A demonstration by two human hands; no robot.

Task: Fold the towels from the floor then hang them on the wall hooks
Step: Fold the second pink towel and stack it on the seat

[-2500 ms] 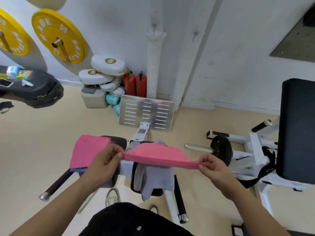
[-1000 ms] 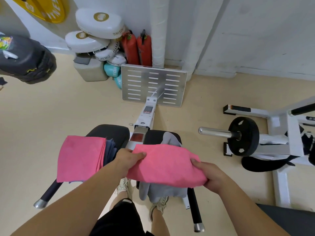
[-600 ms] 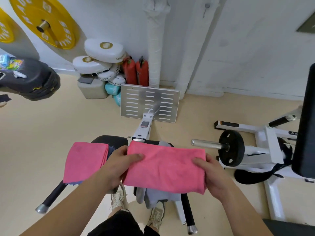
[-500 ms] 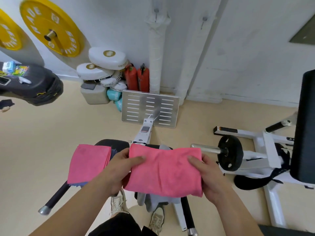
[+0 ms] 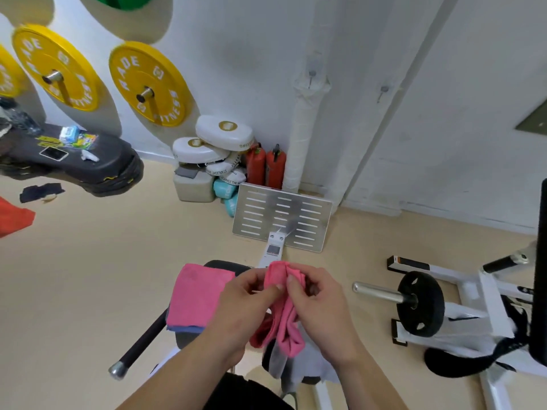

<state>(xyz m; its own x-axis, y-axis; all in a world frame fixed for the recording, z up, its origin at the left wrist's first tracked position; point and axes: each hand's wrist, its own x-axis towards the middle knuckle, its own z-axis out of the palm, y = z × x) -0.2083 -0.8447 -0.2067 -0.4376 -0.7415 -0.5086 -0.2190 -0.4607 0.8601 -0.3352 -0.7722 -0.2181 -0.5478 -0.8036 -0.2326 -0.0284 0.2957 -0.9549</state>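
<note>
A pink towel [image 5: 285,318] hangs folded in front of me, bunched at its top. My left hand [image 5: 247,303] and my right hand [image 5: 318,306] both pinch that top edge, thumbs close together. To the left a second folded pink towel [image 5: 196,294] lies on a blue one [image 5: 185,328] over a black machine pad. A grey towel [image 5: 307,368] drapes below my hands. Two wall hooks stick out of the white wall, one hook [image 5: 311,75] on the wrapped pipe and the other hook [image 5: 384,90] to its right. A red towel [image 5: 13,217] and a dark cloth [image 5: 41,192] lie on the floor at the left.
A metal footplate [image 5: 282,220] stands ahead by the wall. Yellow weight plates [image 5: 149,84] hang on the left wall. White pads [image 5: 213,143] and red extinguishers [image 5: 266,167] crowd the corner. A white frame with a black plate [image 5: 420,303] stands right. A black bench [image 5: 71,161] sits left.
The flat folded pink towel between my hands has been gathered; both hands came together at its top edge and it now hangs down. The view tilted up toward the wall.
</note>
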